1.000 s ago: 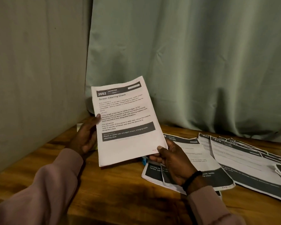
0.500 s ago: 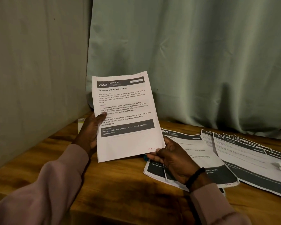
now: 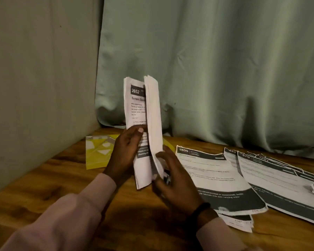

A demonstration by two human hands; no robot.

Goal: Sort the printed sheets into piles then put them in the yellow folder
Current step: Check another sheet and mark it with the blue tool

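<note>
- My left hand (image 3: 124, 153) and right hand (image 3: 172, 180) gripped the sheet stack (image 3: 143, 131).
- Its long axis stood upright, header "2652" uppermost, printed face toward the left.

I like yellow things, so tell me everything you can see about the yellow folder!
The yellow folder lies flat on the wooden table, in the far left corner by the wall and curtain. It looks like thin shiny plastic, bright yellow, with pale white and grey shapes on top, either a pattern or glare. The hands and held sheets hide its right part; a yellow sliver shows just past them. Nothing visibly rests on it.
</note>
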